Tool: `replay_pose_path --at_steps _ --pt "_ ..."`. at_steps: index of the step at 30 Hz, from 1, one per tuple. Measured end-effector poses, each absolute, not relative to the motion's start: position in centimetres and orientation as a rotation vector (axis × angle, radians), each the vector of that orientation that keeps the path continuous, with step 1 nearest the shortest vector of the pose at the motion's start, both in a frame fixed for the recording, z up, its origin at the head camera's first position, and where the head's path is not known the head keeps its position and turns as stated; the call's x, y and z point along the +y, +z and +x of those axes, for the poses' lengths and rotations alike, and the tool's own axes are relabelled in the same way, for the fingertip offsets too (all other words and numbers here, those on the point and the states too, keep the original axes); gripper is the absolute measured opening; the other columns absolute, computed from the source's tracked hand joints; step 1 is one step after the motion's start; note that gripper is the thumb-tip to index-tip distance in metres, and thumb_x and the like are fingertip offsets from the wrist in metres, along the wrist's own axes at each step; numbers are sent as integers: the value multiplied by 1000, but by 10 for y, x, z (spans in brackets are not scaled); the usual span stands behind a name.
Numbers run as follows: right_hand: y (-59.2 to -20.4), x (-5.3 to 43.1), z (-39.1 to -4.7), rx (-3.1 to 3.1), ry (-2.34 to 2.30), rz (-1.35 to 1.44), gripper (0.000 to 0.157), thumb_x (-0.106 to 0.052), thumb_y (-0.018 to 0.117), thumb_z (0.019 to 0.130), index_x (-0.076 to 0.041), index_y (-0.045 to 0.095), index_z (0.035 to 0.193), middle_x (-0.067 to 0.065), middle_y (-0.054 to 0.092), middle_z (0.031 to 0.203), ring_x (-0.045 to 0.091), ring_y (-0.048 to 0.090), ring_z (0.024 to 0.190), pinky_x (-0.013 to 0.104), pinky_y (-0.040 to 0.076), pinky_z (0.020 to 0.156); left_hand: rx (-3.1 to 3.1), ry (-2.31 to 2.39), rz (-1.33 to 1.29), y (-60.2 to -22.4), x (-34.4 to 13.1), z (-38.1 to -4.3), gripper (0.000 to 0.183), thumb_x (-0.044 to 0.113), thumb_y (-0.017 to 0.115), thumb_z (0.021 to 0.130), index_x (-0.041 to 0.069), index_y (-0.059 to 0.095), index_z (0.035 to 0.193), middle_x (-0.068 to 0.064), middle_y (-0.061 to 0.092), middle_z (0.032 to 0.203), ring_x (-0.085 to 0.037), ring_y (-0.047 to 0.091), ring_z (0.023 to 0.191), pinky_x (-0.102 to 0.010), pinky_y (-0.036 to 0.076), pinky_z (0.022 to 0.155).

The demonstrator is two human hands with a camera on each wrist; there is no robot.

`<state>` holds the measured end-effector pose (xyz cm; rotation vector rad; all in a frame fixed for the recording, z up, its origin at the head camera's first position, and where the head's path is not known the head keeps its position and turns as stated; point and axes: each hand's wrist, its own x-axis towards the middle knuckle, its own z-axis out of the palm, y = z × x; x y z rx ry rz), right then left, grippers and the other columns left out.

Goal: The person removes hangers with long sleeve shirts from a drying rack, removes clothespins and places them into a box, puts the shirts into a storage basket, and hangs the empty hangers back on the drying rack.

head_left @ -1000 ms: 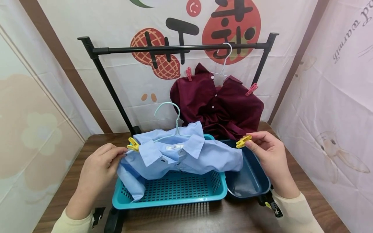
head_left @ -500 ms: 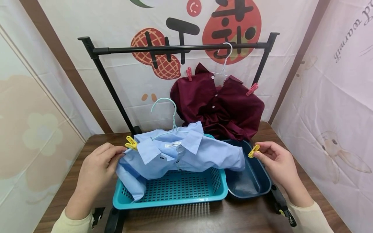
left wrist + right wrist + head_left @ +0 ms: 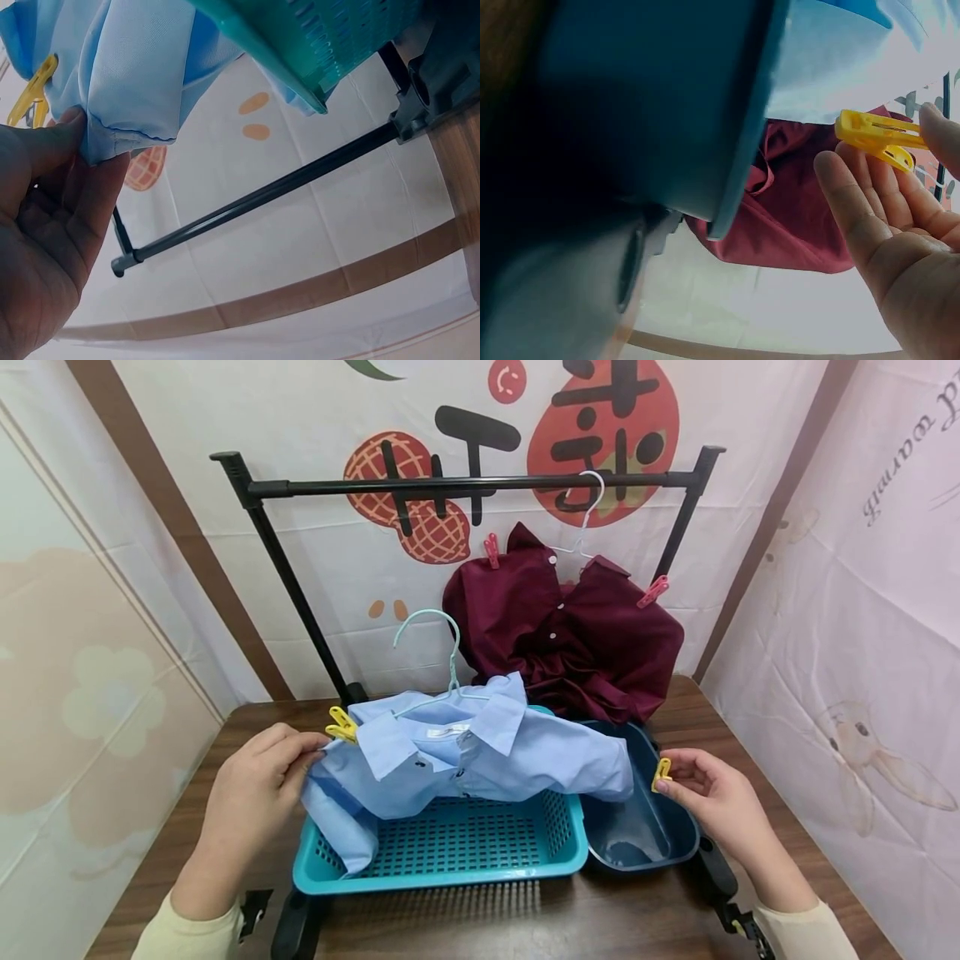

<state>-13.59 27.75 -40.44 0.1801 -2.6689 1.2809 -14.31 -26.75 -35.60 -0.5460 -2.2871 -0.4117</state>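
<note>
A light blue shirt (image 3: 555,760) on a pale green hanger (image 3: 454,647) lies across the turquoise basket (image 3: 442,887). My left hand (image 3: 258,802) pinches the shirt at its left shoulder, and the left wrist view shows the cloth (image 3: 135,82) between thumb and fingers. Beside those fingertips a yellow clothespin (image 3: 342,725) is clipped on the shirt. To the right, over the edge of the dark blue basin (image 3: 637,835), my right hand (image 3: 720,802) pinches a second yellow clothespin (image 3: 662,774). That clothespin (image 3: 870,133) is apart from the shirt's right sleeve in the head view.
Behind the baskets a black rack (image 3: 465,485) stands on the wooden table (image 3: 525,918). From its bar hangs a maroon shirt (image 3: 600,627) on a white hanger (image 3: 596,497), with pink clothespins (image 3: 652,592) at both shoulders. Printed cloth walls (image 3: 300,568) surround the table.
My right hand has moved right and down, away from the blue shirt, with the yellow clothespin turning upright in its fingers. The hanger hook rose slightly. My left hand keeps its hold.
</note>
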Motion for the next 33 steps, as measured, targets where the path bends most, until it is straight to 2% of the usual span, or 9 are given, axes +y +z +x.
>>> replay_pose_path --at_steps 11,18,24,30,33 --pt "-410 276 -133 -2666 1295 219 40 -31 74 85 -14 61 119 5 68 107 10 66 94 14 52 76 -2295 -410 -544 -356 -267 -142 25 -1 79 75 10 73 97 6 58 79 -6 43 66 -14 33 58" --pt "-397 270 -130 -2609 1322 244 35 -29 70 89 -16 62 120 4 68 110 4 64 97 13 51 78 -2300 -417 -531 -354 -269 -141 25 -1 79 75 10 73 97 5 59 80 -6 42 66 -13 33 58" --pt "-375 258 -128 -2508 1380 354 30 -23 70 88 -21 63 118 0 68 110 7 65 100 14 51 81 -2306 -421 -534 -354 -269 -142 25 -1 78 75 10 73 97 5 58 79 -6 44 67 -13 33 58" --pt "-338 232 -128 -2382 1473 523 29 -11 70 88 -16 65 116 1 67 110 16 65 102 20 53 84 -2310 -423 -534 -354 -269 -143 25 -1 78 76 10 73 97 5 59 80 -6 44 67 -13 33 58" --pt "-319 215 -129 -2351 1442 622 29 -7 70 87 -14 66 115 0 67 110 16 64 102 21 53 84 -2313 -422 -531 -355 -269 -143 24 -1 78 76 10 73 97 5 59 80 -6 44 67 -13 33 58"
